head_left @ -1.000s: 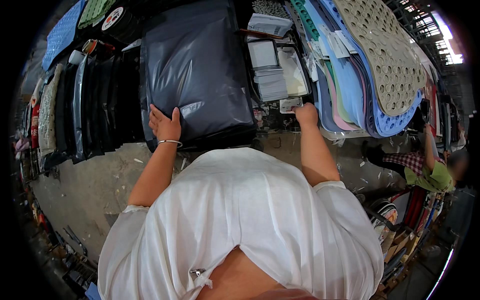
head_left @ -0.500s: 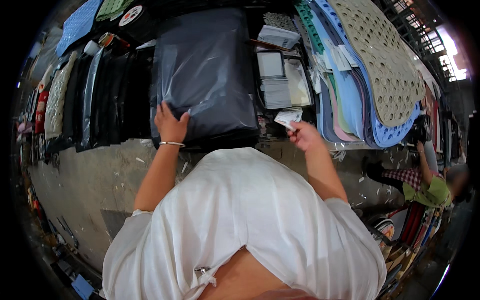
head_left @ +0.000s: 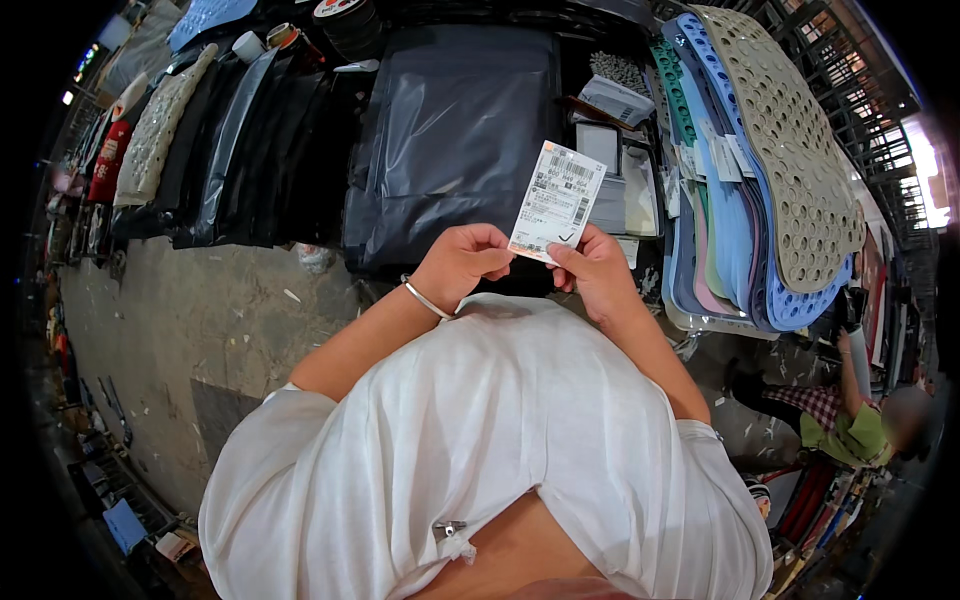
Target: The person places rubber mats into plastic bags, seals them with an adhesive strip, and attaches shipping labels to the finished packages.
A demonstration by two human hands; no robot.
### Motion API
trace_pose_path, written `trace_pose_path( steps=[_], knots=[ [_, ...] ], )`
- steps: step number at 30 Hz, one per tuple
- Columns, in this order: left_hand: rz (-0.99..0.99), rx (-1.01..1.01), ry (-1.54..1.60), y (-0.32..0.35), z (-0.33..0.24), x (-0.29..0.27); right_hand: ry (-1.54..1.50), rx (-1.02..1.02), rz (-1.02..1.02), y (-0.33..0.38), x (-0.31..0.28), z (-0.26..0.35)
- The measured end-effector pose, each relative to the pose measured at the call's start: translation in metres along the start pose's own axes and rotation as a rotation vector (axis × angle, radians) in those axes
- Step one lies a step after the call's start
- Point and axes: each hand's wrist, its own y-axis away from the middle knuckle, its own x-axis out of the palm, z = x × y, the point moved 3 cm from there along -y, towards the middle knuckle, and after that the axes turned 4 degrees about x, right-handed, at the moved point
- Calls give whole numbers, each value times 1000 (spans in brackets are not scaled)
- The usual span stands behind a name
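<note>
Item held: white rectangular shipping label (head_left: 557,203) with an orange strip along its top edge, barcode and dark print, tilted slightly, raised in front of the chest over the near edge of the grey plastic mailer bag (head_left: 455,140). Left hand (head_left: 462,262), a silver bangle (head_left: 423,299) at its wrist, pinches the label's lower left corner between thumb and fingers; right hand (head_left: 597,273) pinches the lower right corner likewise. Beside the bag, left: dark packages (head_left: 235,150) standing in a row, then a pale studded cushion (head_left: 155,130). Right of the bag: flat white packets (head_left: 620,175); beyond them, overlapping perforated bath mats (head_left: 790,150) in beige, blue and green, with white tags (head_left: 718,158). Change since half a second ago: the left hand then lay flat on the grey bag and the right alone held the label low; both now grip it, lifted higher.
</note>
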Motion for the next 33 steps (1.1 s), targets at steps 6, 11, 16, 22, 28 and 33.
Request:
trace_pose_path(
  steps=[6, 11, 16, 22, 28, 33],
  knots=[
    [-55, 33, 26, 7, -3, -4, 1, 14, 5, 5, 5, 3],
    [-32, 98, 9, 11, -5, -8, -22, 37, 17, 7, 10, 0],
    [-19, 142, -1, 14, -9, -8, -72, 45, 22, 2, 2, -10],
    [-17, 207, -149, 19, -10, 0, 111, -337, 87, 6, 23, 0],
    [-6, 265, -250, 25, -10, -7, -178, -18, 78, -11, 2, -20],
    [-58, 118, -165, 59, 8, -94, -53, -45, -63, -23, -89, 21]
  ],
)
